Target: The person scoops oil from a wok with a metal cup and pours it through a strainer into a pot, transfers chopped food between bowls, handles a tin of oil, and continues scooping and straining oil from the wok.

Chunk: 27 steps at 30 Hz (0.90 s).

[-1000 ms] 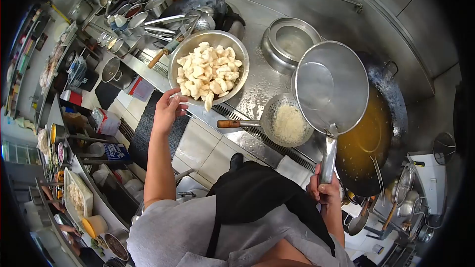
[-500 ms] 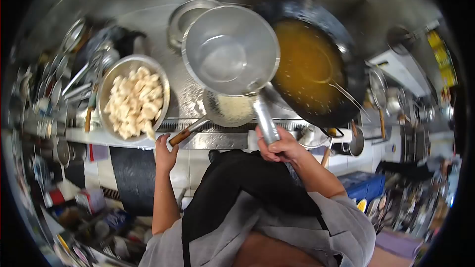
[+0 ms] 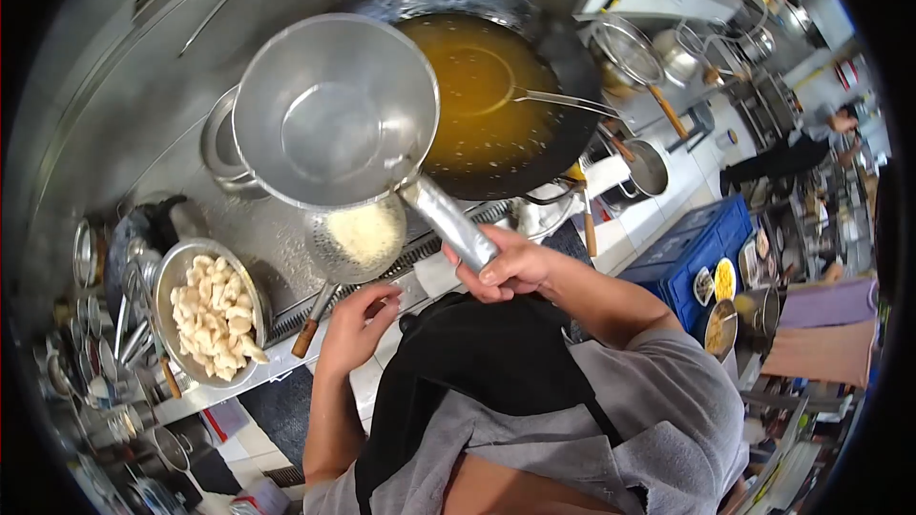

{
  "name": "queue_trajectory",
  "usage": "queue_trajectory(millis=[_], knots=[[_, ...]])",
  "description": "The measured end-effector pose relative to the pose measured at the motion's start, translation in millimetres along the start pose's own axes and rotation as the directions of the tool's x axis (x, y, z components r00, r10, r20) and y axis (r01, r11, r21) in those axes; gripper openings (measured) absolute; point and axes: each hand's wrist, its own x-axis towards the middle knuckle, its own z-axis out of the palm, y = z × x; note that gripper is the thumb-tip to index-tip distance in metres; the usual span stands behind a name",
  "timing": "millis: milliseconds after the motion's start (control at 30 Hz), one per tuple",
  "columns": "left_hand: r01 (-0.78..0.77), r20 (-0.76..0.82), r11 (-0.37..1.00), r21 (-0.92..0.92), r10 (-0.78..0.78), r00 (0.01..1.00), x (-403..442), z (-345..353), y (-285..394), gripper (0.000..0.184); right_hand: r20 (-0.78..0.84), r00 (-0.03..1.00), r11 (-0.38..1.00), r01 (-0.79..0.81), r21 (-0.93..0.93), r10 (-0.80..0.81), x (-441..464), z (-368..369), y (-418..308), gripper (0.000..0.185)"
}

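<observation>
My right hand point(image 3: 501, 265) is wrapped round the thick metal handle of a large steel pan point(image 3: 334, 114), held up over the counter. My left hand point(image 3: 358, 329) hovers at the counter's front edge with bent fingers apart, holding nothing. Near it lies the wooden handle of a perforated strainer point(image 3: 329, 257) with pale crumbs point(image 3: 365, 234) inside. A steel bowl point(image 3: 256, 291) piled with pale pieces of food point(image 3: 212, 317) stands to the left. Right of the lifted pan is a dark wok point(image 3: 572, 72) of yellow-brown liquid point(image 3: 487, 95), a wire skimmer point(image 3: 563, 100) resting in it.
A steel pot point(image 3: 221, 148) stands partly behind the lifted pan. Ladles and small containers crowd the far left. Strainers point(image 3: 625, 50) and a saucepan point(image 3: 647, 169) are right of the wok. A blue crate point(image 3: 692, 238) is on the right; another person point(image 3: 806, 143) stands farther off.
The view has swung right, so the bowl and wok appear farther left. My left hand has moved from beside the bowl to near the strainer's handle. The pan stays in my right hand.
</observation>
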Motion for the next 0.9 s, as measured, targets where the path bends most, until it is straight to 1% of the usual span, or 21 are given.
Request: queue_trajectory(millis=[67, 133, 200, 267, 333, 400, 433, 467, 533, 567, 600, 667, 733, 767, 800, 867, 900], knots=[[0.004, 0.131, 1.000, -0.013, -0.002, 0.991, 44, 42, 50, 0.027, -0.059, 0.994, 0.995, 0.094, -0.027, -0.095, -32, -8, -21, 0.050], [-0.096, 0.306, 0.986, -0.134, 0.134, 0.942, 101, 105, 69, 0.029, -0.034, 0.979, 0.978, 0.200, -0.051, -0.202, -70, -23, -43, 0.051], [0.058, 0.454, 0.930, -0.363, 0.122, 0.882, 151, 178, 99, 0.027, -0.043, 0.939, 0.938, 0.339, -0.067, -0.342, -116, -41, -60, 0.050], [0.123, 0.581, 0.876, -0.466, 0.198, 0.789, 205, 255, 120, 0.030, -0.128, 0.881, 0.889, 0.442, -0.115, -0.455, -173, -61, -73, 0.050], [0.274, 0.460, 0.766, -0.582, 0.032, 0.887, 269, 332, 115, 0.037, -0.184, 0.841, 0.856, 0.473, -0.208, -0.509, -236, -83, -86, 0.052], [0.319, 0.364, 0.580, -0.749, -0.043, 0.931, 341, 393, 93, 0.051, -0.286, 0.762, 0.811, 0.516, -0.274, -0.582, -295, -105, -91, 0.056], [0.249, 0.218, 0.565, -0.786, -0.123, 0.968, 366, 416, 99, 0.046, -0.349, 0.716, 0.796, 0.525, -0.303, -0.605, -321, -118, -90, 0.058], [0.233, 0.191, 0.577, -0.783, -0.134, 0.972, 376, 423, 99, 0.046, -0.405, 0.661, 0.775, 0.536, -0.336, -0.632, -346, -129, -89, 0.060], [0.125, 0.052, 0.387, -0.913, -0.193, 0.980, 410, 431, 117, 0.043, -0.475, 0.579, 0.747, 0.547, -0.377, -0.663, -395, -151, -85, 0.058], [0.059, 0.012, 0.323, -0.944, -0.148, 0.989, 427, 425, 114, 0.040, -0.498, 0.546, 0.736, 0.558, -0.384, -0.674, -416, -163, -83, 0.057], [0.004, -0.066, 0.302, -0.953, -0.221, 0.973, 428, 417, 132, 0.036, -0.526, 0.515, 0.729, 0.564, -0.387, -0.677, -433, -174, -81, 0.055], [-0.086, -0.149, 0.240, -0.967, -0.259, 0.954, 436, 394, 155, 0.031, -0.565, 0.484, 0.723, 0.601, -0.340, -0.668, -458, -190, -83, 0.054], [-0.123, -0.195, 0.307, -0.944, -0.214, 0.957, 438, 369, 170, 0.026, -0.626, 0.440, 0.727, 0.606, -0.322, -0.643, -470, -202, -89, 0.057], [-0.121, -0.217, 0.322, -0.939, -0.281, 0.935, 442, 356, 170, 0.021, -0.639, 0.426, 0.721, 0.620, -0.311, -0.641, -473, -208, -92, 0.056], [-0.090, -0.237, 0.362, -0.928, -0.386, 0.892, 439, 345, 172, 0.014, -0.652, 0.413, 0.717, 0.630, -0.299, -0.636, -475, -213, -94, 0.055], [-0.101, -0.295, 0.429, -0.898, -0.416, 0.860, 423, 326, 160, 0.007, -0.658, 0.432, 0.725, 0.637, -0.262, -0.617, -476, -222, -97, 0.054], [-0.082, -0.294, 0.422, -0.903, -0.466, 0.835, 412, 313, 159, 0.005, -0.662, 0.427, 0.716, 0.654, -0.244, -0.616, -475, -226, -100, 0.054]])
